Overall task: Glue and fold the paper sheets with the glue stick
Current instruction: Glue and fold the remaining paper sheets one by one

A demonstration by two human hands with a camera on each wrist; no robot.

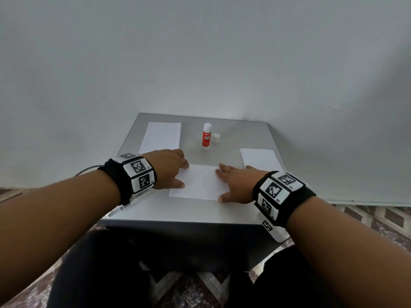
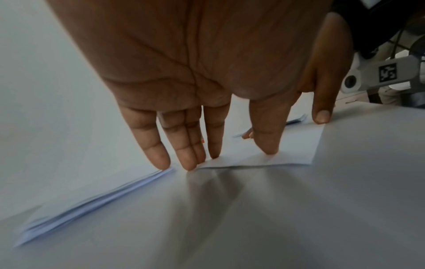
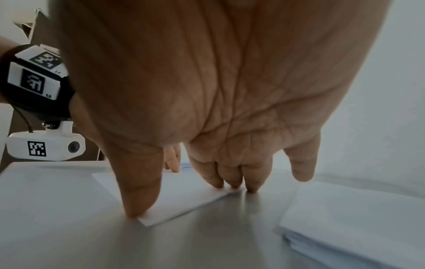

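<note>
Grey and glossy, the table (image 1: 242,138) is set against a plain pale wall (image 1: 200,52), with patterned flooring seen at either side. On its near middle a white sheet (image 1: 201,183) lies flat and is pressed at both ends by straight fingertips. The left hand (image 1: 169,168) is spread, nothing being gripped: 4 fingers (image 2: 158,152) are planted at the sheet's far left corner and the thumb (image 2: 322,112) touches its near left edge. The right hand (image 1: 236,183) is likewise flat, with 3 fingers (image 3: 232,176) down on the far right edge, the thumb (image 3: 138,196) on the near right corner, and the little finger (image 3: 301,163) lifted clear of the table.

Just beyond the left fingers, a stack (image 1: 161,136) of white sheets is seen, its near edge touching or almost touching the little fingertip in the left wrist view. Just right of the right fingers a second, smaller stack of folded sheets (image 1: 260,158) is laid, apart from the pressed sheet. Beyond and between the 2 sets of fingertips the glue stick (image 1: 206,136) stands upright, uncapped, and its white cap (image 1: 216,138) stands just beside it on the right.
</note>
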